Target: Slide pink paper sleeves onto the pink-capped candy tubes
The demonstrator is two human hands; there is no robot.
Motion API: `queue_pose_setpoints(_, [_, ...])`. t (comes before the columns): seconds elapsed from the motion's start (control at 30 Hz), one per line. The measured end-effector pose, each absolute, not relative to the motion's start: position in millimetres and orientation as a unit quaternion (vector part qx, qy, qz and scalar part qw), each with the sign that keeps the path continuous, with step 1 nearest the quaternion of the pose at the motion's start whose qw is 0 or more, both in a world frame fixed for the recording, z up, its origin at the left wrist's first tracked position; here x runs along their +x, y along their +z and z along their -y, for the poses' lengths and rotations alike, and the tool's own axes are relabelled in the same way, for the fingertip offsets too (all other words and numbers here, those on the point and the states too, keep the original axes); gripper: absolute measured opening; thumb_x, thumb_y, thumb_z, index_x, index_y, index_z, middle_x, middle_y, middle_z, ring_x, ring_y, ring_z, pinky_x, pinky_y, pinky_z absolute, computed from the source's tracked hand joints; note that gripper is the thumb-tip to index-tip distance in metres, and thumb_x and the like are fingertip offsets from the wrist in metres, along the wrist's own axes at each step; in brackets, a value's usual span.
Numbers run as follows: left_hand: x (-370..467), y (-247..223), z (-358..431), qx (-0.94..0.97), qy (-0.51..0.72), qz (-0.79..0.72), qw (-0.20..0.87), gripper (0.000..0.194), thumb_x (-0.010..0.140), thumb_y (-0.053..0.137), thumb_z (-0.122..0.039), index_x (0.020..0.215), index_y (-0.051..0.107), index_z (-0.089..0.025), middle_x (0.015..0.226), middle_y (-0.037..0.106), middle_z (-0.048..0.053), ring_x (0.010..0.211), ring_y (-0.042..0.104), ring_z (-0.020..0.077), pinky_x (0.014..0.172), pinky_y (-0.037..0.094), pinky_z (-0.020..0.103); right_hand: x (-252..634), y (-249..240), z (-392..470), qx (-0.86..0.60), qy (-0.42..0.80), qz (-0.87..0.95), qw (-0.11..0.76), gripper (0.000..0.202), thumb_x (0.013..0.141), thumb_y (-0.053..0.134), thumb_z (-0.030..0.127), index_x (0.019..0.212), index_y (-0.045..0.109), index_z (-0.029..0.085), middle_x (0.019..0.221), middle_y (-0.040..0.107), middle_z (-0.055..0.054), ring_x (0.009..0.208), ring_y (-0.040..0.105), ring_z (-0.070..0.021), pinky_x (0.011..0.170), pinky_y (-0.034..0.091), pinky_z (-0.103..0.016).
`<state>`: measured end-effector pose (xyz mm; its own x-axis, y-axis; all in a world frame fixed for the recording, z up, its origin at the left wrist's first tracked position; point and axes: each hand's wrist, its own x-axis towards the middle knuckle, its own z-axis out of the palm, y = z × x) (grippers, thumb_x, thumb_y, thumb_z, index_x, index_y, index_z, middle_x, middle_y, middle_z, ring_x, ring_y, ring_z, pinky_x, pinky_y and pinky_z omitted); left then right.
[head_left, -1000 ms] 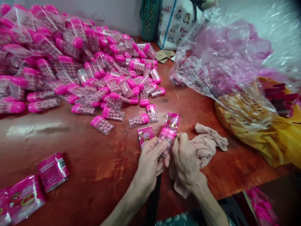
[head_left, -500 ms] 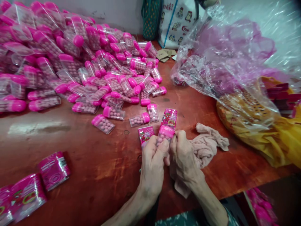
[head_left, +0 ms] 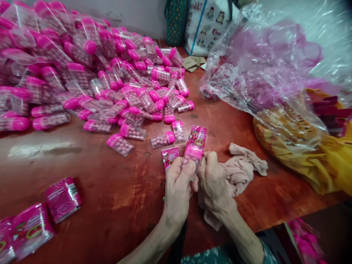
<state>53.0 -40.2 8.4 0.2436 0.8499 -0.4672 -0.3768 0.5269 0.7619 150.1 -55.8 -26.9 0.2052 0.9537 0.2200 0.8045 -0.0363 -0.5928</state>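
Note:
My left hand (head_left: 178, 187) is closed round a clear candy container (head_left: 192, 154) with a pink cap, full of pink balls. A printed pink sleeve (head_left: 197, 136) stretches out beyond the cap, touching it. Curled beside the container's right side is my right hand (head_left: 214, 179); what its fingers pinch, if anything, is hidden. Another pink label (head_left: 169, 155) lies just behind my left hand. A beige cloth (head_left: 242, 170) is bunched beside and under my right hand.
Many capped containers (head_left: 132, 97) are heaped at the back left. Wrapped packs (head_left: 63, 198) lie at the front left of the red-brown table (head_left: 118, 205). Clear plastic bags (head_left: 264, 69) and yellow fabric (head_left: 308, 165) cover the right side. A white bag (head_left: 209, 27) stands behind.
The container and the printed sleeve have shifted slightly toward the left. Both hands stay in nearly the same place.

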Motion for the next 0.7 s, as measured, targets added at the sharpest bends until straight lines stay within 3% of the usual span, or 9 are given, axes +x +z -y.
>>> queue_pose_setpoints(0.3, [39.6, 14.7, 25.8, 0.263, 0.425, -0.449, 0.741, 0.025, 0.085, 0.049, -0.034, 0.067, 0.042, -0.017, 0.048, 0.039, -0.007, 0.037, 0.028, 0.0024, 0.033, 0.019, 0.013, 129.9, -12.8, 61.2, -0.677, 0.127, 0.638, 0.343, 0.024, 0.093, 0.033, 0.026, 0.071, 0.043, 0.021, 0.058, 0.05, 0.002, 0.05, 0.049, -0.0131, 0.048, 0.038, -0.024])
queue_pose_setpoints(0.43, [37.8, 20.8, 26.1, 0.266, 0.411, -0.423, 0.763, 0.021, 0.084, 0.049, -0.034, 0.071, 0.044, -0.018, 0.046, 0.041, -0.007, 0.034, 0.024, 0.0026, 0.031, 0.018, 0.014, 137.7, -6.8, 58.0, -0.684, 0.114, 0.589, 0.414, 0.015, 0.094, 0.037, 0.027, 0.09, 0.05, 0.019, 0.074, 0.062, -0.002, 0.063, 0.06, -0.0151, 0.057, 0.048, -0.026])
queue_pose_setpoints(0.57, [38.8, 23.0, 28.5, 0.274, 0.394, -0.415, 0.773, 0.019, 0.084, 0.049, -0.034, 0.075, 0.047, -0.018, 0.046, 0.042, -0.007, 0.033, 0.022, 0.0025, 0.031, 0.017, 0.014, 145.3, -3.7, 51.6, -0.658, 0.105, 0.61, 0.429, 0.025, 0.093, 0.039, 0.026, 0.115, 0.047, 0.017, 0.101, 0.064, -0.01, 0.09, 0.063, -0.0197, 0.072, 0.052, -0.031])
queue_pose_setpoints(0.7, [41.2, 21.3, 30.0, 0.281, 0.391, -0.426, 0.766, 0.022, 0.084, 0.05, -0.033, 0.069, 0.044, -0.018, 0.048, 0.042, -0.007, 0.034, 0.024, 0.0014, 0.031, 0.015, 0.014, 146.8, 1.0, 46.3, -0.633, 0.083, 0.649, 0.414, 0.024, 0.094, 0.036, 0.02, 0.115, 0.048, 0.017, 0.095, 0.066, -0.009, 0.086, 0.065, -0.0188, 0.07, 0.053, -0.03])
